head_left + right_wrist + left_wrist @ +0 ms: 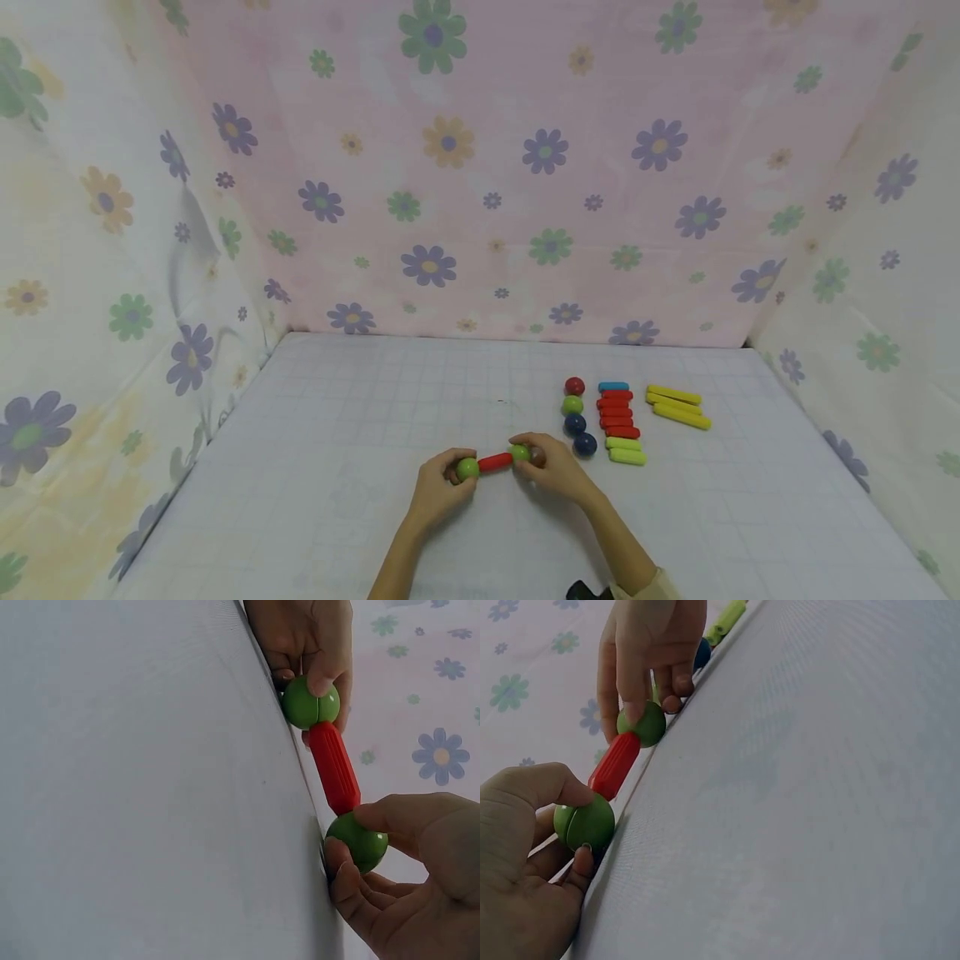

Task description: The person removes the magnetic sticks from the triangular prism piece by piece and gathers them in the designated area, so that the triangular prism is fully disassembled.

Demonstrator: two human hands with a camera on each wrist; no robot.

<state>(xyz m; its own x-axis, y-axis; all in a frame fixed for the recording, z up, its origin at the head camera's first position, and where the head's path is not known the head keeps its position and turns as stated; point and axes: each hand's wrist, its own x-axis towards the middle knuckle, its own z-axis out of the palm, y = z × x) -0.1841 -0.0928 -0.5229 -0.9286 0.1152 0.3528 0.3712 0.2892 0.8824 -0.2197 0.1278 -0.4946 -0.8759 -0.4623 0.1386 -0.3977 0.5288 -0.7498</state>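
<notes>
A red ribbed stick (495,462) joins two green balls, one at each end. My left hand (441,487) grips the left green ball (468,469) between thumb and fingers. Around the right green ball (519,453) are the curled fingers of my right hand (557,468). In the left wrist view the red stick (615,766) runs between both balls, and a seam shows on the nearer green ball (585,823). The right wrist view shows the thumb and fingers pinching the near green ball (361,841). Parts of both balls are hidden behind fingers.
Right of my hands is a column of balls: red (574,386), green (572,405) and two dark blue (585,444). Beside them lie a blue stick (614,387), several red sticks (617,412), light green sticks (627,457) and yellow sticks (681,416). Flowered cloth (517,233) walls the table.
</notes>
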